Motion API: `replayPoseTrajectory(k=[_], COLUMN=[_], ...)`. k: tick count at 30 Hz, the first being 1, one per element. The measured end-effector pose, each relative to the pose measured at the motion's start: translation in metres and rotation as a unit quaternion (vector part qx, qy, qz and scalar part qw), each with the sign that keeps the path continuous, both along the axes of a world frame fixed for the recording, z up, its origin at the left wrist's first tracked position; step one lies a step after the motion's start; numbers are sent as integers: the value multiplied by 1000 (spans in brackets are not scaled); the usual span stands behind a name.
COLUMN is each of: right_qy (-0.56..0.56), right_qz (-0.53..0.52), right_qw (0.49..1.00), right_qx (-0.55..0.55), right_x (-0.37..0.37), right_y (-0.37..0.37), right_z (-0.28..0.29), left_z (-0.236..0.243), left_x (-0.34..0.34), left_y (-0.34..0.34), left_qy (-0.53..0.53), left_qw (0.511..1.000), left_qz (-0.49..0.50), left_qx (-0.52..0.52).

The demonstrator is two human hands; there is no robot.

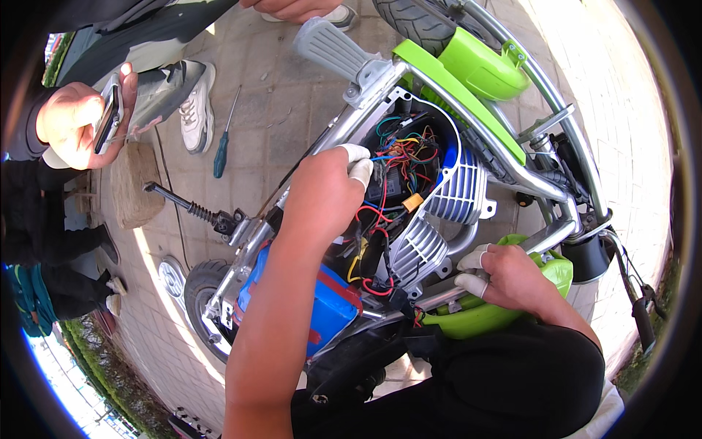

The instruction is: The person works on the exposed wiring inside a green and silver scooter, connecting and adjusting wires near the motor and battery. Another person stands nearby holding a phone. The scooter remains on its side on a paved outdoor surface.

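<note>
My left hand (329,190), with white fingertip covers, pinches a thin blue wire (382,158) in the open controller housing (455,132) of a small green motorbike lying before me. Tangled colored wires (409,157), a black module and a yellow connector (413,201) fill it. My right hand (501,271), also with covered fingertips, is closed on the silver frame tube (548,238) beside the lower green body panel (457,322). A blue battery pack with red tape (329,307) sits under my left forearm. Ribbed silver covers (413,260) lie between my hands.
At upper left another person's hand (69,121) holds a phone (110,113); legs and shoes (196,117) surround that side. On the pavement are a screwdriver (223,150) and a stone block (139,201). A front wheel (409,18), handlebar (642,314) and rear wheel (201,293) border the bike.
</note>
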State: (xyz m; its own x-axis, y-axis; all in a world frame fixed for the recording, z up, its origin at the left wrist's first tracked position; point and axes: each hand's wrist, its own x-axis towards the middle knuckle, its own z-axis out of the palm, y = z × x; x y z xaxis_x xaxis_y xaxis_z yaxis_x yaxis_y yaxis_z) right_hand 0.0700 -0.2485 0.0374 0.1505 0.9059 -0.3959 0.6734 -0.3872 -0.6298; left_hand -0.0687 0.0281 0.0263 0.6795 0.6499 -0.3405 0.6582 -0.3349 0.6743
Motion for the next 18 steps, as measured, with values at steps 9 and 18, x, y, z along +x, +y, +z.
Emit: replayPoseTrajectory(k=[9, 18], right_qy=[-1, 5], right_qz=[12, 5], right_qw=[999, 999], right_qx=[-50, -45], right_x=[1, 1], right_y=[3, 3], right_z=[3, 5], left_z=[2, 15], left_x=[-4, -2], left_y=[2, 2], left_qy=[-35, 80], left_qw=[994, 996], left_qz=[29, -31], left_qx=[97, -22])
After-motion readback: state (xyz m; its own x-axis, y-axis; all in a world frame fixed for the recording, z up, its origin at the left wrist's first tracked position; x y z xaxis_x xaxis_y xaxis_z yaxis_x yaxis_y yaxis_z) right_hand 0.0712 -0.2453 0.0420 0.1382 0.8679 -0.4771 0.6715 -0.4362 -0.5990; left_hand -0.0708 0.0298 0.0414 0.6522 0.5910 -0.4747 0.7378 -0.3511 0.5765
